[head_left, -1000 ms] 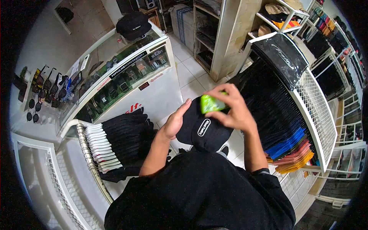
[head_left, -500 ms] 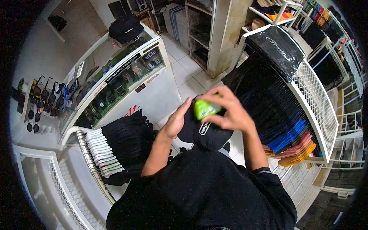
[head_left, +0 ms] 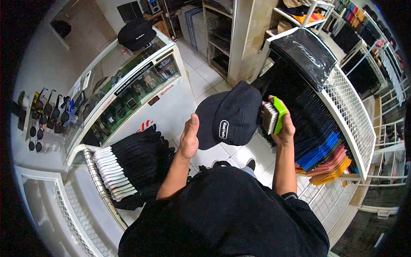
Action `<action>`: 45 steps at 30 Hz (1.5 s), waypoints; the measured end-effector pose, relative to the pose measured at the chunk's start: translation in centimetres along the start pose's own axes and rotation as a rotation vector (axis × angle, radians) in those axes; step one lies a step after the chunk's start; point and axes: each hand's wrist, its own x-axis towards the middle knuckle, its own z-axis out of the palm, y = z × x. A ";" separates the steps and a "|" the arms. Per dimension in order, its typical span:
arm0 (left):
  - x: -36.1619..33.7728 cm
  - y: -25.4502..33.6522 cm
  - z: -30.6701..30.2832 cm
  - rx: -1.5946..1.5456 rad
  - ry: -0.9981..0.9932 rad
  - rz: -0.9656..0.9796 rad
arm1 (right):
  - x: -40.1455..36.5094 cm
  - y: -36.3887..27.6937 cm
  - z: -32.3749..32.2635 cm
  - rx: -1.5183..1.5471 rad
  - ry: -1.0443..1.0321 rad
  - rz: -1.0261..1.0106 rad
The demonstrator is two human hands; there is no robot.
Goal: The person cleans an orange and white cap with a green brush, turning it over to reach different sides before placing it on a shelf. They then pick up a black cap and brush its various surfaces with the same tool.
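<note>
A black cap (head_left: 233,115) with a small white-outlined label is held up in front of me. My left hand (head_left: 190,137) grips it by its left side near the brim; the thumb shows, and the other fingers are hidden behind the cap. To the right of the cap, my right hand (head_left: 286,128) is closed around a bright green brush (head_left: 279,115). The brush's pale bristles point left toward the cap, with a small gap between them.
A glass display counter (head_left: 128,92) bears another black cap (head_left: 137,34) and sunglasses (head_left: 55,111). Black garments on white hangers (head_left: 113,171) hang at lower left. To the right stands a white rack (head_left: 349,115) of dark, blue and orange clothes. White floor tiles (head_left: 203,77) lie below.
My right hand has moved the brush off the cap to the right and turned it so its bristles show. The cap has tilted and stands more in view, still in my left hand.
</note>
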 end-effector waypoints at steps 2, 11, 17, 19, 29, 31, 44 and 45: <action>-0.1 1.4 -0.2 0.074 -0.165 -0.020 | 0.0 0.6 -0.6 0.052 -0.073 0.029; 0.1 4.6 1.9 -0.121 -0.562 -0.209 | 0.5 1.0 0.8 -0.078 -0.033 -0.032; 0.3 5.1 3.3 -0.307 -0.459 -0.553 | 0.5 1.0 3.5 -0.263 -0.229 -0.056; 0.4 5.2 3.1 -0.345 -0.472 -0.640 | 0.8 0.7 4.1 -0.290 -0.231 -0.067; -0.1 4.3 3.8 -0.342 -0.434 -0.548 | 1.5 -3.4 9.3 -1.149 -0.285 -0.427; -0.2 5.1 3.2 -0.343 -0.445 -0.553 | 1.3 -2.5 7.1 -1.069 -0.245 -0.378; 1.1 4.9 1.8 -0.680 -0.490 -0.568 | -0.5 3.1 4.4 -0.914 -0.129 -0.331; 1.1 5.1 1.5 -0.651 -0.460 -0.542 | -0.7 2.3 3.3 -1.062 -0.180 -0.097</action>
